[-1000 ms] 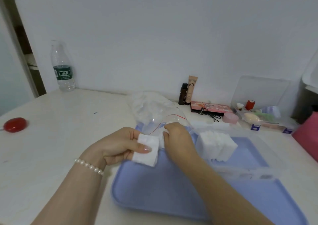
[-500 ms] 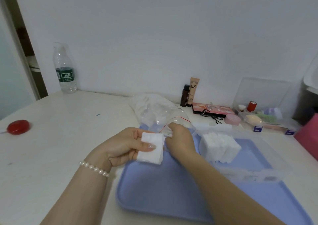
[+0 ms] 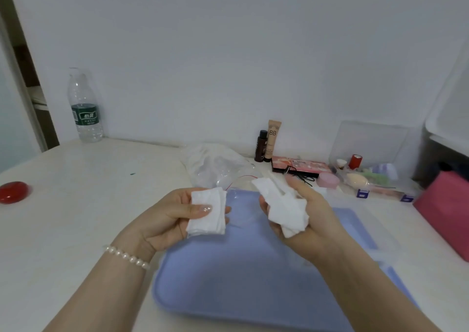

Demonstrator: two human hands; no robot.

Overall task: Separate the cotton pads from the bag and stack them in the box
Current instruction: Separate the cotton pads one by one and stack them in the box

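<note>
Two hands hold cotton pads above the blue tray (image 3: 228,288). Left hand (image 3: 172,214) pinches a neat stack (image 3: 208,213); right hand (image 3: 304,220) grips a loose bunch (image 3: 284,207)

Left pads (image 3: 206,213): neat white square stack, pinched in left hand (image 3: 175,214) above tray edge.
Right pads (image 3: 281,206): loose, fanned white bunch in right hand (image 3: 304,214).
Bag (image 3: 215,166): clear, crumpled, lying on table behind.
</note>
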